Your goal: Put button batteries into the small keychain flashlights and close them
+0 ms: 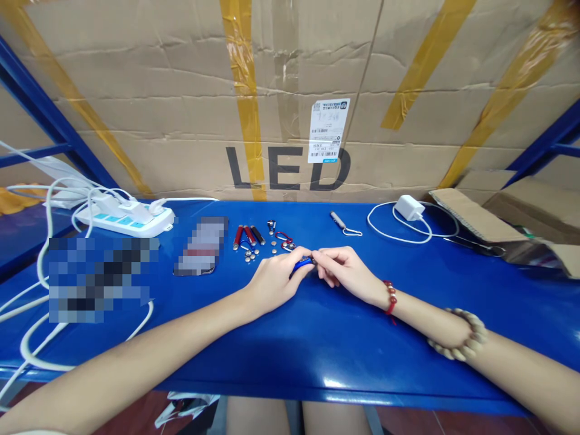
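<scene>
White cables [45,364] loop over the desk [344,344] at nine o'clock from the hands; a forearm catching one might drag the power strip [140,226], at ten, toward the phone [202,248] just beside it. At eleven, two red tubes [238,237] and a black tube [257,234] lie beside loose clips and small round discs [274,244]; since the left hand [276,278] sits close to these, a sideways nudge could scatter the discs or set a tube rolling. That hand pinches a blue tube [302,263] between thumb and fingers, at the centre of the dial, above the desk. Fingertips of the right hand [342,269] close on the tube's right end, hiding whatever they grip there. If either pinch slips on such a narrow body, the tube or a small part could drop and bounce away. At one o'clock, a silver tube [338,220] lies well apart, unlikely to be knocked. Toward two, the charger's [409,208] cord loops out and could snag a reaching right hand.
</scene>
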A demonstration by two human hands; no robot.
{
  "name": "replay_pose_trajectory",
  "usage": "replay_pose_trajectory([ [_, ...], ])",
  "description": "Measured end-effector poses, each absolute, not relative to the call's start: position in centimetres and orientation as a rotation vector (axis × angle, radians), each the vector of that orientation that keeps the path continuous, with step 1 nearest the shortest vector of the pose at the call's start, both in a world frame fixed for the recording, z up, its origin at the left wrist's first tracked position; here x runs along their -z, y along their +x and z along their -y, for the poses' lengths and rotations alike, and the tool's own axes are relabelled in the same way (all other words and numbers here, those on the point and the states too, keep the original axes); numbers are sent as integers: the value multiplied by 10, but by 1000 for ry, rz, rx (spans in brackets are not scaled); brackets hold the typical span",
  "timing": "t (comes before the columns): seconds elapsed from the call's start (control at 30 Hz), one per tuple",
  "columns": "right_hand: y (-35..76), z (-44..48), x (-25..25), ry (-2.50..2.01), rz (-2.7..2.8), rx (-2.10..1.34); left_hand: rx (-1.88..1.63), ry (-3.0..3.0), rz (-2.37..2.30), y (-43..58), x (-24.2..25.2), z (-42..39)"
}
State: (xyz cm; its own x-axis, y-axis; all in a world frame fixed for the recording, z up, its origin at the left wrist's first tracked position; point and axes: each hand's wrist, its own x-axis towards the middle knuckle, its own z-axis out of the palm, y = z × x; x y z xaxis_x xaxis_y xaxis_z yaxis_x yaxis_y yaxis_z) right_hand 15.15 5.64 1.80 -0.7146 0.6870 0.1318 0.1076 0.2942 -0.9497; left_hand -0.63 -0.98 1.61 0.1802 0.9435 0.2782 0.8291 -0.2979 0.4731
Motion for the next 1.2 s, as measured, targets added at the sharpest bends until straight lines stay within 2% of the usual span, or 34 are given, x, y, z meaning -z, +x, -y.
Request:
replay_pose_trajectory([
  [0.43,148,-59,-11,-725,1941,-1470,-839,2157,-1822,-8,-14,9],
  [0.87,149,-63,-10,-677,1849,-1346,-862,2131,-1590,-11,-12,5],
  [1.2,149,-68,-7,-705,1808,-1417,-830,2133,-1603,-9,-16,6],
])
